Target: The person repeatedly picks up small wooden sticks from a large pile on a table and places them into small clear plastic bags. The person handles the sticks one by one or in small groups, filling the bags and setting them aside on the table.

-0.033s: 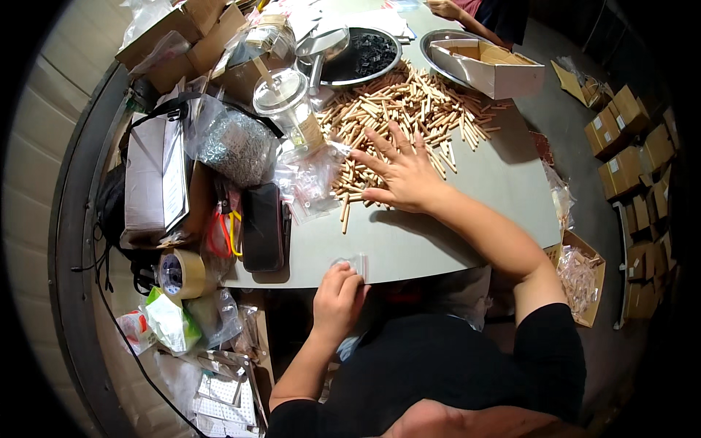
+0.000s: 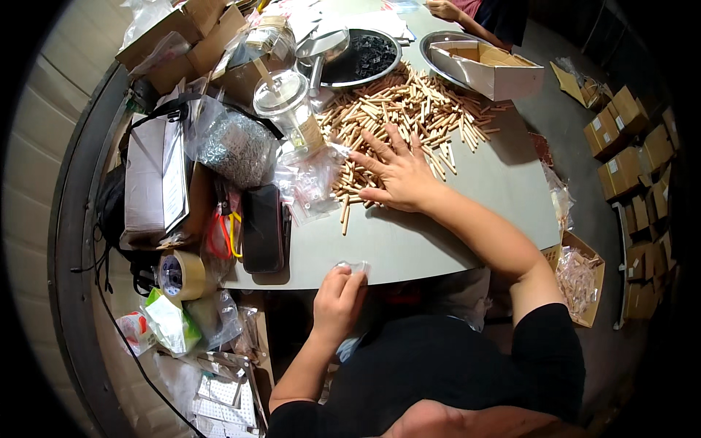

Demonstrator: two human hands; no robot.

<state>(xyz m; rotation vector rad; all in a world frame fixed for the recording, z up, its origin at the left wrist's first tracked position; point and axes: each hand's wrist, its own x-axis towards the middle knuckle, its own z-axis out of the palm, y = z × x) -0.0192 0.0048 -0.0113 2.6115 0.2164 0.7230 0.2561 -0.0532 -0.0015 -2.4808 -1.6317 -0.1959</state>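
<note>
Short wooden dowels lie in a wide loose heap on the grey-green table. My right hand rests with fingers spread over the near left side of that heap, palm down. At the table's front edge my left hand is closed, pinching a small clear plastic bag whose top sticks out above the fingers. What is inside the bag, if anything, I cannot make out. Left of my right hand lie several more clear plastic bags, some with small pieces in them.
Along the left stand a dark phone, scissors, a tape roll, a bag of metal screws and a lidded plastic cup. Behind the heap are a bowl of black pieces and a white carton. Another person's arm shows beyond.
The small plastic bag in my left hand has tipped over and sits lower. My right hand has shifted very slightly to the left.
</note>
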